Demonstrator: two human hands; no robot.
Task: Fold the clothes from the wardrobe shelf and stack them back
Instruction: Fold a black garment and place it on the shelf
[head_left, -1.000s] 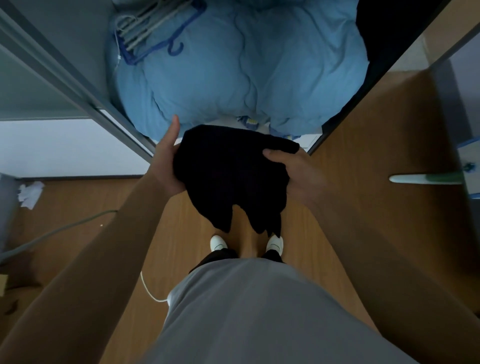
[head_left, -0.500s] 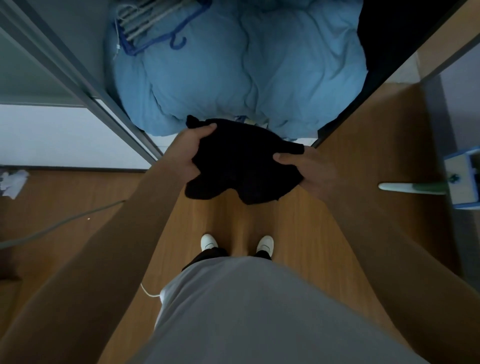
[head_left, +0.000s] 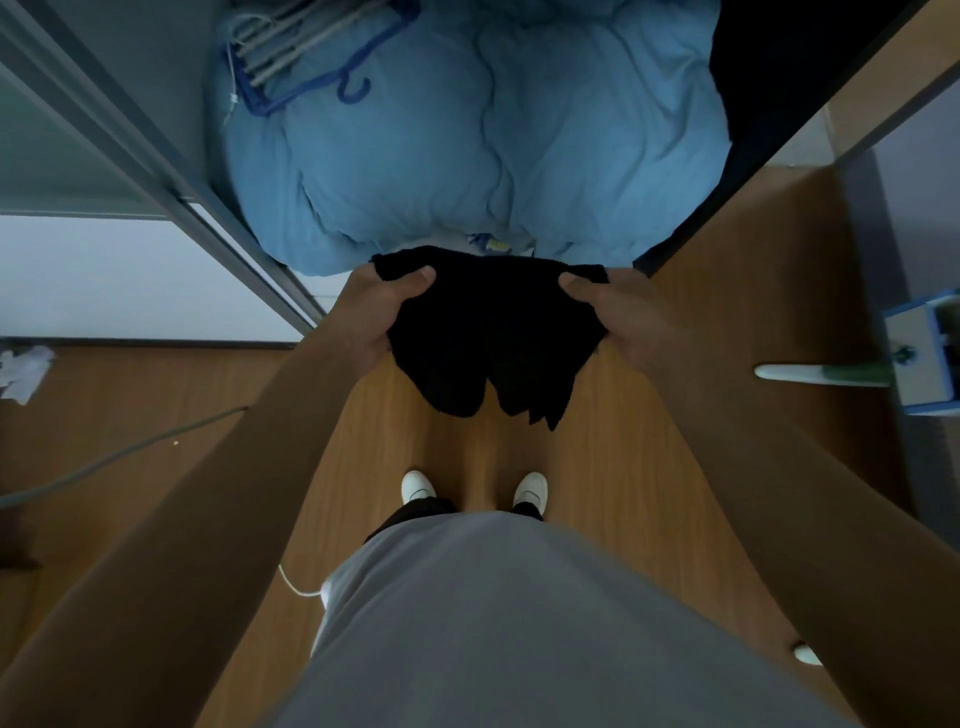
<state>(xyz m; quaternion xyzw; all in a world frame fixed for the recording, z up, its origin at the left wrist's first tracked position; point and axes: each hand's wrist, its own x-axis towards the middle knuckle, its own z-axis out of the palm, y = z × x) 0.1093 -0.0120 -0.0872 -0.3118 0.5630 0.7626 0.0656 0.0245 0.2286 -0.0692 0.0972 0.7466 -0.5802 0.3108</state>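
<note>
While both hands, left hand (head_left: 382, 312) and right hand (head_left: 618, 317), pinch the black garment's (head_left: 485, 338) top corners in mid-air before the wardrobe shelf (head_left: 332, 299), best keep edges level, then fold.

A grey cable (head_left: 156, 438) and crumpled paper (head_left: 23, 371) lie on the wooden floor (head_left: 649, 467).

Garment (head_left: 483, 338) hangs between the hands: left hand (head_left: 374, 312) grips its left edge, right hand (head_left: 618, 317) its right. Just beyond both hands, the quilt (head_left: 467, 145) sits in the wardrobe, with hangers (head_left: 306, 62) on it, up past the left hand. Under the hands, two shoes (head_left: 418, 486) stand on the floor (head_left: 623, 467). A box (head_left: 924, 353) is well right of the right hand, and a cable (head_left: 119, 457) trails left of the left hand.
</note>
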